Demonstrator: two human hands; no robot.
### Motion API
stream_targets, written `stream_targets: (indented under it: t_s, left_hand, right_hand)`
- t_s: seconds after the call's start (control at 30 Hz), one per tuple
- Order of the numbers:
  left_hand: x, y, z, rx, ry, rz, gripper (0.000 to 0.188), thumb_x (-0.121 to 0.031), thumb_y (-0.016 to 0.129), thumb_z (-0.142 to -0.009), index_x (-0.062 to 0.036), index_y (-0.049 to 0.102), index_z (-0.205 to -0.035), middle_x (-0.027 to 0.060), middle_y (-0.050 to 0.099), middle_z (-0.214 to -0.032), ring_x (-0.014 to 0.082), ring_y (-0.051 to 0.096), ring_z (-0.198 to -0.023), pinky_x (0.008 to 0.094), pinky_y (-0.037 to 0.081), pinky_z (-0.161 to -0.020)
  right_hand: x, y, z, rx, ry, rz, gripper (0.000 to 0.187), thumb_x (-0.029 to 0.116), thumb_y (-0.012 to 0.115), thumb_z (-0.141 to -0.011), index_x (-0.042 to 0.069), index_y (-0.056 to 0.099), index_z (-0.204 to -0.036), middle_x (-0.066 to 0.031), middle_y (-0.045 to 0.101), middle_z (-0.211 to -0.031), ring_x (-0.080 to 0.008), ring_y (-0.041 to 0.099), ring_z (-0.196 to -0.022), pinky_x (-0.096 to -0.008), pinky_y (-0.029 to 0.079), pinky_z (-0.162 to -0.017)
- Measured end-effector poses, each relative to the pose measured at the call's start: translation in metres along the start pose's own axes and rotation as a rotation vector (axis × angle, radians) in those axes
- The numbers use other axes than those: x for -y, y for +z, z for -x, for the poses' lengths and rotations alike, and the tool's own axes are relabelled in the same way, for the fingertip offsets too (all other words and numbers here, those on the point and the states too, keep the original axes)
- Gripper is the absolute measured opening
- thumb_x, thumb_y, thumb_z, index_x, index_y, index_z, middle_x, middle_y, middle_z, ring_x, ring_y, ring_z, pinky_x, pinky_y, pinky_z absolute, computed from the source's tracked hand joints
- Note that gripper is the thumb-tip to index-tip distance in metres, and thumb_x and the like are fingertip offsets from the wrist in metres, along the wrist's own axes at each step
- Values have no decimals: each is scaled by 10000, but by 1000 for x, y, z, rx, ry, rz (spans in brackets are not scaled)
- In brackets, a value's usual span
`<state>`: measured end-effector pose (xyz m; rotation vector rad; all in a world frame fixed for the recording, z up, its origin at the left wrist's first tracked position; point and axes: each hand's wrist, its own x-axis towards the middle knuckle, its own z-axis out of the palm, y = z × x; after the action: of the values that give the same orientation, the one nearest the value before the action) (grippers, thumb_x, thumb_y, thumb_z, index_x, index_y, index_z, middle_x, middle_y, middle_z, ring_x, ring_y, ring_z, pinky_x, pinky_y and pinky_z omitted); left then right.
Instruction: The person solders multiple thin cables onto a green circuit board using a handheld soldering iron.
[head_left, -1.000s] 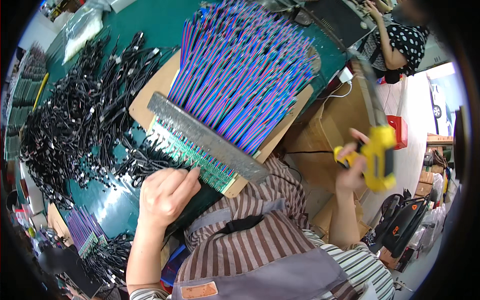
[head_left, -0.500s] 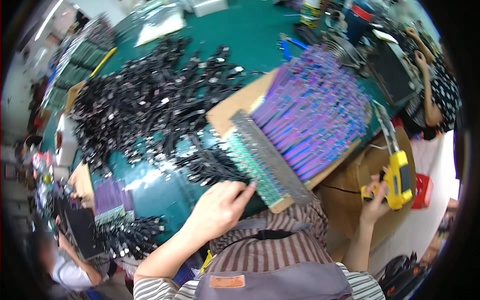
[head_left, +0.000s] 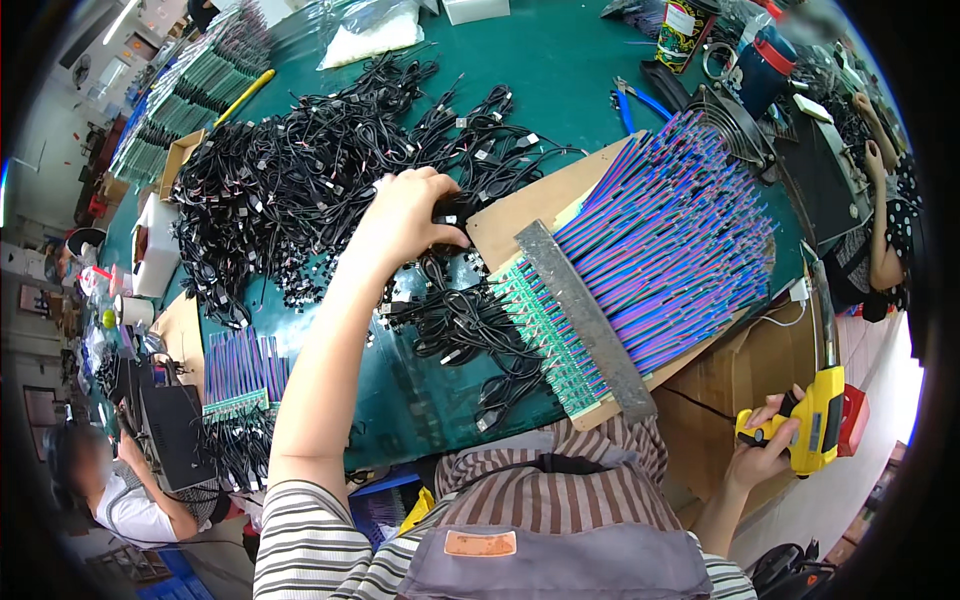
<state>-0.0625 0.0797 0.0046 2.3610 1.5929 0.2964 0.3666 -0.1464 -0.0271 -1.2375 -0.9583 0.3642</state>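
Note:
My left hand (head_left: 405, 220) is over the heap of black cables with small metal plugs (head_left: 285, 170), thumb and fingers apart; a cable lies near them. My right hand (head_left: 765, 455) grips a yellow soldering gun (head_left: 822, 420), its long metal front pointing up and away, off the table's right side. Between the hands, a tilted brown board (head_left: 505, 220) carries a row of small green circuit boards (head_left: 540, 340). Purple-blue ribbon wires (head_left: 670, 235) fan out from them to the far right. Across the wires lies a flat grey metal bar (head_left: 590, 325). Loose black cables (head_left: 460, 320) lie beside the circuit boards.
Blue-handled pliers (head_left: 638, 105), a patterned can (head_left: 685, 35) and a dark bottle (head_left: 762, 70) stand or lie at the far right. A cardboard box (head_left: 740, 375) is below the table's right edge. Wired boards (head_left: 240, 400) lie at left. Other people sit on both sides.
My left hand has moved from the near end of the circuit boards, away and leftward to the cable heap. My right hand still holds the soldering gun. The whole view has shifted slightly.

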Motion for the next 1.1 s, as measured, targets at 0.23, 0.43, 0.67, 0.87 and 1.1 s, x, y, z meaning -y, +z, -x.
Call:
stream_targets:
  t_s: [0.23, 0.43, 0.67, 0.87, 1.1]
  left_hand:
    - [-3, -25, 18, -129, -18, 144, 313, -105, 731, -752, 29, 693, -1032, 166, 693, -891, 271, 685, -808, 339, 526, -746]
    - [-26, -24, 62, -66, 98, 93, 310, -66, 723, -730, -49, 714, -1039, 123, 669, -840, 272, 640, -838, 355, 459, -822]
    - [-53, -11, 77, -171, 49, 76, 340, -126, 743, -749, -38, 690, -1072, 75, 662, -1090, 268, 602, -1053, 380, 413, -939]
    - [-77, 25, 50, -283, 177, 124, 196, -166, 772, -769, -85, 721, -940, 53, 673, -912, 235, 621, -874, 343, 423, -816]
    - [-73, 29, 48, -196, 209, 191, 83, -114, 711, -816, -75, 655, -864, 58, 626, -840, 249, 585, -833, 352, 388, -813]
  right_hand:
    - [10, -3, -1, -7, -18, 2, 427, 289, 397, -1045, -71, 419, -1274, -120, 578, -879, -93, 483, -549, -210, 381, -486]
    - [20, -5, 0, 17, -15, -11, 506, 391, 401, -1042, -57, 413, -1278, -126, 570, -903, -90, 497, -565, -207, 383, -501]
    - [23, -16, 11, 95, 20, -114, 545, 427, 409, -1036, -46, 388, -1305, -140, 567, -948, -95, 511, -596, -211, 405, -519]
    - [34, -13, 33, 227, 30, -229, 535, 444, 395, -1036, -9, 361, -1319, -129, 544, -978, -113, 495, -630, -219, 393, -565]
    - [44, -19, 68, 326, 268, -165, 682, 596, 550, -913, 25, 414, -1261, -124, 553, -950, -146, 500, -640, -267, 421, -546]
